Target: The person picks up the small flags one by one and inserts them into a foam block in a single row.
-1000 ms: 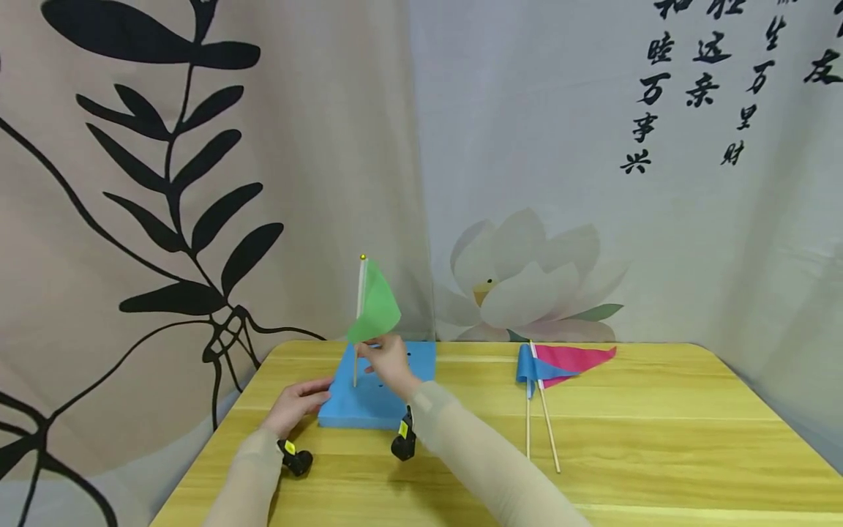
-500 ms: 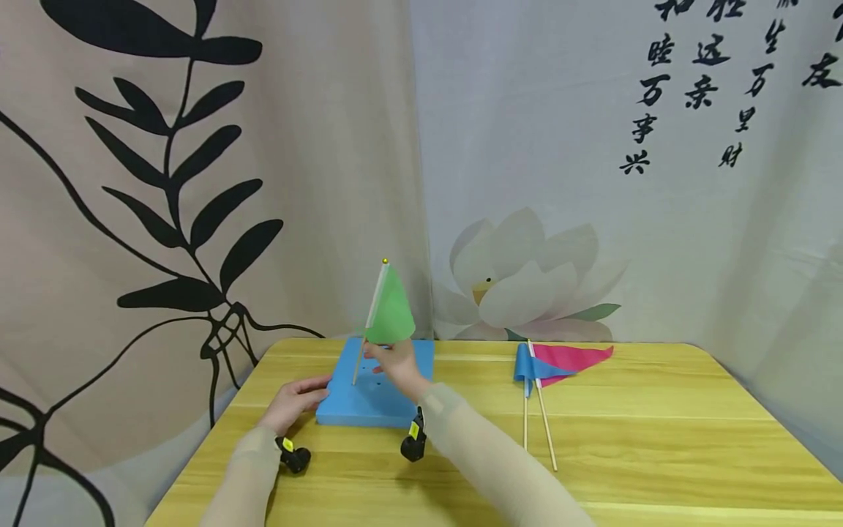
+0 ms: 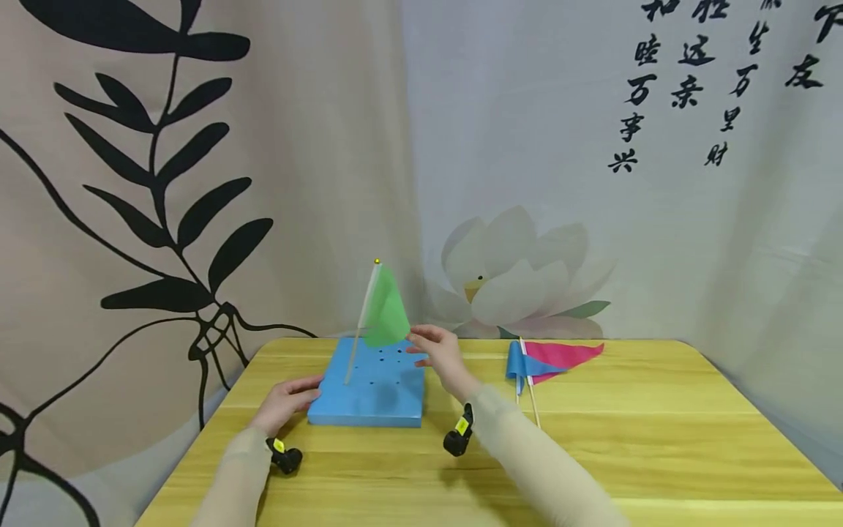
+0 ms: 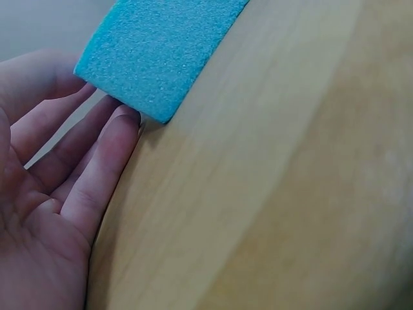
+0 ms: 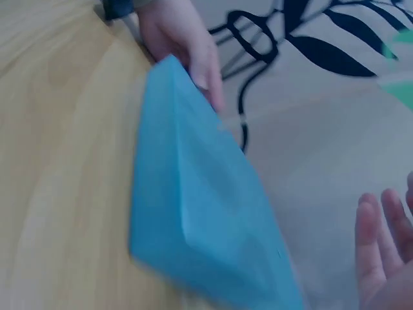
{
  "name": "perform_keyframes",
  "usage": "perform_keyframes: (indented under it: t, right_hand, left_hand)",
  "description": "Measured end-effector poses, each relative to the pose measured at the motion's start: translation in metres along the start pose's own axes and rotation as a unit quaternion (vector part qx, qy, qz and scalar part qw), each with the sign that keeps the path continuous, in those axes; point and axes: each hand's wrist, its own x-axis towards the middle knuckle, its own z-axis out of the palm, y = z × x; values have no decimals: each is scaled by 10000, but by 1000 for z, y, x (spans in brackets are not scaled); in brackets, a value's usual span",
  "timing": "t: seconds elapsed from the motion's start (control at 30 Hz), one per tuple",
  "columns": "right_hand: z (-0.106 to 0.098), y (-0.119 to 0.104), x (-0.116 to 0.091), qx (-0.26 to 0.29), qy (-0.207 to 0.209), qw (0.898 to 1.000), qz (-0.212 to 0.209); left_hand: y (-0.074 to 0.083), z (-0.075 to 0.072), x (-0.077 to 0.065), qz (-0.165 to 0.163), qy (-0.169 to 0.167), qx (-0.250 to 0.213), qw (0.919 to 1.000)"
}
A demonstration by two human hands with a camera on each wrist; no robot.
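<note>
A blue foam block [image 3: 388, 402] with several small holes in its top lies on the table. From its left part a green flag [image 3: 387, 311] on a thin stick rises, leaning slightly right, with no hand on it. My left hand [image 3: 287, 404] rests against the block's left edge; in the left wrist view its fingers [image 4: 103, 161] touch the foam's side. Above the block's right edge, my right hand [image 3: 449, 359] is in the air beside the flag's cloth, fingers loosely extended and holding nothing. Whether a fingertip touches the cloth I cannot tell.
To the right, a blue flag [image 3: 515, 362] and a pink flag [image 3: 573, 355] on thin sticks lie partly overlapping on the wooden table [image 3: 658, 439]. A printed curtain [image 3: 342, 146] hangs behind the table. Each wrist wears a small black camera [image 3: 459, 432].
My right hand has let go of the green flag's stick and moved right. The flag shifted from nearly upright to a slight rightward lean and stands by itself. My left hand stays at the block.
</note>
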Motion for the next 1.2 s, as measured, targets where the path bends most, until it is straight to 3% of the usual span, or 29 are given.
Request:
perform_keyframes:
  t: [0.13, 0.27, 0.43, 0.57, 0.9, 1.2]
  right_hand:
    - [-40, 3, -7, -155, 281, 9994, 159]
    - [-81, 1, -22, -547, 459, 9957, 584]
    - [-128, -6, -40, -1183, 221, 9855, 1194]
    - [-155, -11, -54, -1650, -56, 9754, 1461]
    - [-184, -4, -77, -1805, -68, 9570, 2271]
    - [-186, 8, -88, -2252, -229, 9495, 2174]
  left_hand:
    - [2, 0, 1, -14, 3, -6, 10000]
    - [1, 1, 3, -89, 37, -34, 9999]
    - [0, 0, 5, -56, 25, -70, 10000]
    - [0, -1, 4, -10, -45, -9, 10000]
    - [-6, -3, 6, -95, -54, 26, 9999]
    - [-4, -3, 5, -102, -15, 68, 9999]
